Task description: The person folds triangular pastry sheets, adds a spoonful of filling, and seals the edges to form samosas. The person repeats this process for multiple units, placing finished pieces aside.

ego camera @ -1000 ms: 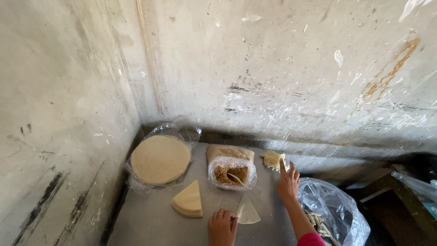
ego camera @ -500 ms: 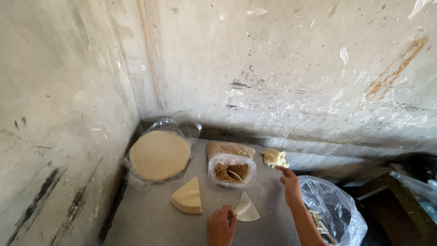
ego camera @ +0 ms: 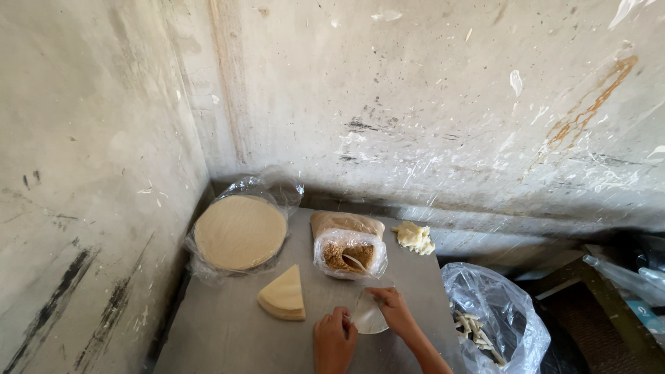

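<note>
Head view. Grey table (ego camera: 228,332) set into a wall corner. Both hands at the 6 o'clock edge of the table, on one thin, pale wrapper sheet (ego camera: 369,318) lying flat there. Left hand (ego camera: 334,341): fingers curled, pinching the sheet's edge at its 9 o'clock side. Right hand (ego camera: 395,309): fingers bent, tips pressing the sheet's upper edge at 1 o'clock; whether they grip or only press, cannot tell.

Wedge-shaped stack of cut wrappers (ego camera: 282,296) just beside the left hand, at 10 o'clock from it, not touching. Clear bag of brown crumbly filling (ego camera: 348,247) at 12 o'clock from the hands, a spoon-like handle showing in it. Round stack of wrappers in clear plastic (ego camera: 240,232) at 10 o'clock, in the table's corner. Small pale lump of pieces (ego camera: 414,237) at 1 o'clock. Clear plastic bag with pale strips (ego camera: 493,318) off the table edge at 3 o'clock.
</note>
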